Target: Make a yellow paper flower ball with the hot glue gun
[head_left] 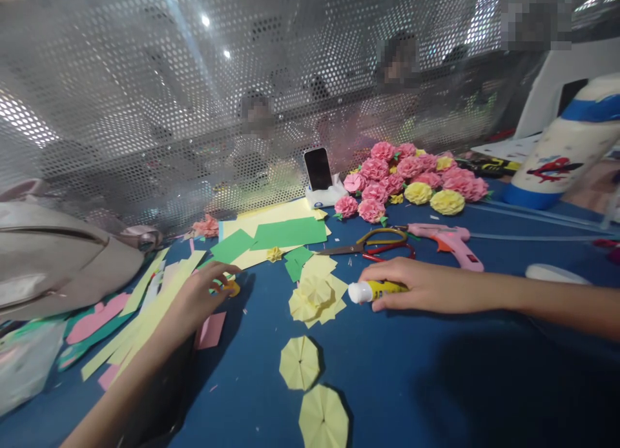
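Note:
My right hand (402, 285) is wrapped round a yellow glue stick (385, 290) that lies sideways, its white end toward the left. My left hand (206, 290) has its fingers loosely bent and apart. At its fingertips is a small yellow-orange round piece (233, 288), perhaps a cap; whether they touch I cannot tell. Between my hands lie pleated pale-yellow paper pieces (314, 293), bunched over flat jagged-edged ones. Nearer to me, two pale-yellow folded paper rounds (299, 363) lie in a line on the blue table (387, 383).
Scissors (358, 246) and a pink glue gun (450, 241) lie beyond my right hand. Pink and yellow paper flowers (387, 177) are heaped behind. A phone (318, 169) leans upright. Green paper (290, 234), paper strips (145, 312), a bag (62, 261) and a bottle (562, 144) surround the space.

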The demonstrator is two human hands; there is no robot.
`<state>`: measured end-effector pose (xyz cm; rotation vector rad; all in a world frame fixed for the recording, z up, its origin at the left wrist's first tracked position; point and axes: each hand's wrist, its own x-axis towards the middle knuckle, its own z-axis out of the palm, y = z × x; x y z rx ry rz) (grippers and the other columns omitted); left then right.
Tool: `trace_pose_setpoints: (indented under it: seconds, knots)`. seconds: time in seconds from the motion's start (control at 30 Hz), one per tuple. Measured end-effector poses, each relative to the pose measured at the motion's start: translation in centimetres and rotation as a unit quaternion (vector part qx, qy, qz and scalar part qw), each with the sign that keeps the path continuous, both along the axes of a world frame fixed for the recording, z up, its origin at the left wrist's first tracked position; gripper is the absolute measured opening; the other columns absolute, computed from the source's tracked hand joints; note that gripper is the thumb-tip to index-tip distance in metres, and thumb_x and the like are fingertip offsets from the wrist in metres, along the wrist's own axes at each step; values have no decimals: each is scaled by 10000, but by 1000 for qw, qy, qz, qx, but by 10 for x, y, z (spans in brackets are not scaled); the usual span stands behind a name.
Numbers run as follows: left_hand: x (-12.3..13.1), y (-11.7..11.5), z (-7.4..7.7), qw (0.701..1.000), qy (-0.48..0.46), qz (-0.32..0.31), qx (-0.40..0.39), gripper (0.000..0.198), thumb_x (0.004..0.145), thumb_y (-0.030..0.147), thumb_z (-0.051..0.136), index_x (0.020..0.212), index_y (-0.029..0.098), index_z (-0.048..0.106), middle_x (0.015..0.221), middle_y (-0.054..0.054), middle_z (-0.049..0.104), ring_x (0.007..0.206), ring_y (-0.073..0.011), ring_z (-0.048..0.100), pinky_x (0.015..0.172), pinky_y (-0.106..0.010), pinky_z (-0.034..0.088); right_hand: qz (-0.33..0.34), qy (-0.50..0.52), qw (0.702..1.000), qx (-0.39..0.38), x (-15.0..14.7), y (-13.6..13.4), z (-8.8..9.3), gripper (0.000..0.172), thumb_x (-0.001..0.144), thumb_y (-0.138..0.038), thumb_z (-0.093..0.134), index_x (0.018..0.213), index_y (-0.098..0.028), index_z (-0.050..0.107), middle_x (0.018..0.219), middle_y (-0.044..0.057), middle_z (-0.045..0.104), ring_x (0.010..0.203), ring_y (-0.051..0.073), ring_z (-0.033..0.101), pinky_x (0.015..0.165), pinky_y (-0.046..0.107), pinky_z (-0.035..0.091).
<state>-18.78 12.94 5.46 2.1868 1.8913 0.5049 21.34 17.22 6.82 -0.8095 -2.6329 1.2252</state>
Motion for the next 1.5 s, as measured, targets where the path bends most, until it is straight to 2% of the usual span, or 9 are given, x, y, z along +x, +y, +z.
trace_pose_setpoints:
  seconds: [0.17, 0.33, 0.4, 0.5, 0.57, 0.7, 1.1, 1.27, 1.5]
  knots:
    - [-3, 0, 5, 1000, -7, 23, 14, 265, 765, 384, 628, 936, 203, 719, 1011, -108, 708, 891, -294, 668, 824, -414, 505, 11, -1, 1000, 20, -8, 0, -2, 388, 930, -568, 522, 989, -192, 599, 975, 14, 622, 925, 197, 568, 757, 268, 362]
    - [14, -9, 5, 995, -91, 25, -5, 307, 827, 462, 617, 993, 204, 613, 974, -80, 731, 895, -250, 702, 821, -378, 541, 9, 13, 999, 28, -15, -2, -2, 387, 936, -548, 524, 1028, -182, 608, 1005, 30, 631, 951, 208, 580, 788, 273, 377]
    - [35, -17, 10, 962, -266, 23, -55, 335, 814, 458, 680, 985, 205, 542, 1005, -89, 727, 945, -255, 709, 812, -367, 551, 10, 25, 999, 26, -19, -4, 0, 364, 948, -516, 519, 1053, -179, 609, 1031, 38, 635, 966, 208, 583, 810, 274, 388]
    - [75, -28, 22, 918, -389, -26, -76, 320, 798, 417, 729, 911, 201, 523, 961, -68, 709, 885, -224, 710, 800, -343, 551, 22, 41, 998, 32, -27, -9, 4, 368, 957, -490, 521, 1124, -176, 612, 1113, 60, 638, 1027, 216, 578, 853, 277, 393]
    - [100, -34, 30, 909, -407, -49, -80, 253, 824, 372, 718, 917, 198, 559, 927, -41, 682, 892, -191, 680, 796, -296, 537, 44, 45, 997, 34, -32, -13, 5, 379, 951, -483, 538, 1158, -175, 613, 1145, 69, 640, 1055, 222, 577, 865, 280, 394]
    - [130, -41, 35, 881, -454, -89, -94, 258, 895, 350, 636, 1132, 248, 625, 1184, -46, 648, 1107, -205, 606, 895, -282, 503, 83, 55, 995, 26, -41, -20, 4, 354, 937, -431, 581, 1170, -168, 623, 1113, 73, 655, 1031, 223, 586, 862, 296, 401]
    - [153, -35, 27, 807, -566, -125, -118, 215, 875, 281, 681, 1024, 217, 540, 1086, -62, 718, 972, -197, 679, 819, -283, 523, 17, 122, 992, -37, -30, -22, 9, 329, 963, -429, 533, 1110, -142, 601, 895, 29, 660, 828, 164, 617, 730, 244, 419]
    - [153, -34, 24, 849, -511, -103, -90, 297, 866, 288, 694, 1149, 238, 616, 1162, -59, 717, 1089, -233, 660, 910, -337, 523, -1, 131, 991, -29, -26, -21, 7, 331, 953, -452, 541, 1061, -145, 600, 893, 35, 659, 821, 167, 611, 708, 245, 420]
    - [149, -35, 22, 912, -397, -102, -9, 232, 822, 268, 749, 1050, 305, 737, 1099, 4, 749, 1101, -214, 642, 993, -349, 478, 3, 124, 985, -120, -26, -23, 7, 369, 942, -497, 543, 1033, -141, 576, 775, -2, 589, 610, 90, 514, 552, 200, 387]
